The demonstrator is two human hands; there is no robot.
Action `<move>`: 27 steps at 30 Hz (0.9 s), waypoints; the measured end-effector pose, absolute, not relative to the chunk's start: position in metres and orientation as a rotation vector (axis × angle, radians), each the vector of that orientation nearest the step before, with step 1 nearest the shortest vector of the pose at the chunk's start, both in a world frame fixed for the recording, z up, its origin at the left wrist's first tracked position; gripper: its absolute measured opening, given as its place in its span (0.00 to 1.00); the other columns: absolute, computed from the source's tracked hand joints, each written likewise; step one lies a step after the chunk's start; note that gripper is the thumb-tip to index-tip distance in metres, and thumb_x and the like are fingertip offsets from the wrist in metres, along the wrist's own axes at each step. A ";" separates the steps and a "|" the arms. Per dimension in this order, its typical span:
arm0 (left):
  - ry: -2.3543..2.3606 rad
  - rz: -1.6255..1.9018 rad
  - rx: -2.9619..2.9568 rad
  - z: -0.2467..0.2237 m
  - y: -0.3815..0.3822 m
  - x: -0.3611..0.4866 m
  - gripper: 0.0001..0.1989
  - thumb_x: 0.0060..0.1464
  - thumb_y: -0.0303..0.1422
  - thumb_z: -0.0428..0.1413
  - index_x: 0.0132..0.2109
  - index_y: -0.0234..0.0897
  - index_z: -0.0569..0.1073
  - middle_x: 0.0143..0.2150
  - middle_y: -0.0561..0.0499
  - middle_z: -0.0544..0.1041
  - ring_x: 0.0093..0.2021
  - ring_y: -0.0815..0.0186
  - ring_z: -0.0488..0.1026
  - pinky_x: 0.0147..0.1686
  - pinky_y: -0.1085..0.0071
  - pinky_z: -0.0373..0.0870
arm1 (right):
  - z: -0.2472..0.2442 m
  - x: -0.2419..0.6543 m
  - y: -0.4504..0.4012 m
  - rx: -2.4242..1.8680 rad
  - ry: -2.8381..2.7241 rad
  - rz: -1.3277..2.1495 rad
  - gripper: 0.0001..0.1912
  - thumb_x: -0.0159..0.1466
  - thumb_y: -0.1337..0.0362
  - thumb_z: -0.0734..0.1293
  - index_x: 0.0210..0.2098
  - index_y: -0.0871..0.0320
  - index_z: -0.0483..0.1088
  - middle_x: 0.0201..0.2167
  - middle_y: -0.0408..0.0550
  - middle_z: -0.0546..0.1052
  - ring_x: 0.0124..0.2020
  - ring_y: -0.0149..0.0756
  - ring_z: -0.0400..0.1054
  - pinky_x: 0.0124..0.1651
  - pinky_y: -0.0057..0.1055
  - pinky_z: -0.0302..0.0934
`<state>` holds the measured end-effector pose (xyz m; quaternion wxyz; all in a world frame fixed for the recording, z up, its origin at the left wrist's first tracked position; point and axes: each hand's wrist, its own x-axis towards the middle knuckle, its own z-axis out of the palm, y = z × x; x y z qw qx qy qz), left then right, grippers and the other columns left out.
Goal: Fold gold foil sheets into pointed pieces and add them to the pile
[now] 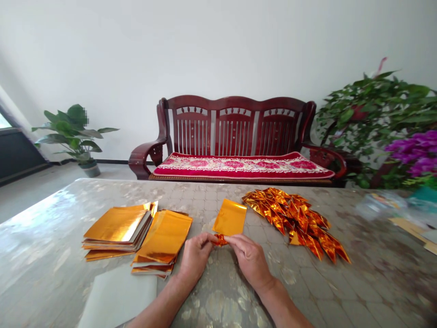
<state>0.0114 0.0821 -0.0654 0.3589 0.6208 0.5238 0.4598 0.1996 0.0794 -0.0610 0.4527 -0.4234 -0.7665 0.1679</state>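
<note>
Hands (196, 256) | pinching foil piece (221, 239) at both ends | gold sheet (230, 216) just beyond | table (218, 298) beneath

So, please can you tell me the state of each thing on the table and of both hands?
left hand: pinching
right hand: pinching
small foil piece: folded, held between both hands
single gold sheet: flat
two gold stacks: flat sheets, edges uneven
heap of foil pieces: folded, pointed, overlapping
pale sheet: flat
clear plastic: blurred, cannot tell
</note>
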 end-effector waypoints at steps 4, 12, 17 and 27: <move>1.323 1.173 1.683 -0.059 0.079 0.010 0.10 0.55 0.28 0.52 0.35 0.41 0.79 0.34 0.54 0.82 0.36 0.67 0.78 0.39 0.75 0.69 | -0.061 0.202 0.079 -1.044 -1.891 0.383 0.16 0.67 0.71 0.61 0.46 0.50 0.77 0.40 0.44 0.81 0.42 0.34 0.76 0.46 0.28 0.69; 1.348 1.232 1.609 -0.055 0.079 0.012 0.10 0.53 0.28 0.51 0.31 0.39 0.77 0.28 0.54 0.80 0.31 0.67 0.76 0.32 0.76 0.69 | -0.053 0.197 0.076 -1.056 -1.881 0.360 0.16 0.67 0.71 0.60 0.45 0.51 0.77 0.38 0.44 0.81 0.39 0.34 0.77 0.43 0.28 0.70; 1.361 1.241 1.561 -0.060 0.082 0.012 0.08 0.53 0.30 0.52 0.32 0.38 0.76 0.29 0.53 0.80 0.32 0.66 0.76 0.33 0.75 0.69 | -0.056 0.199 0.077 -1.081 -1.850 0.336 0.13 0.66 0.69 0.63 0.43 0.50 0.77 0.38 0.44 0.82 0.40 0.36 0.77 0.44 0.30 0.70; 1.268 1.209 1.714 -0.061 0.083 0.014 0.05 0.50 0.26 0.56 0.36 0.37 0.73 0.32 0.54 0.77 0.33 0.68 0.73 0.35 0.76 0.67 | -0.060 0.198 0.076 -1.117 -1.724 0.388 0.10 0.64 0.68 0.64 0.39 0.52 0.78 0.35 0.44 0.83 0.36 0.36 0.78 0.42 0.28 0.71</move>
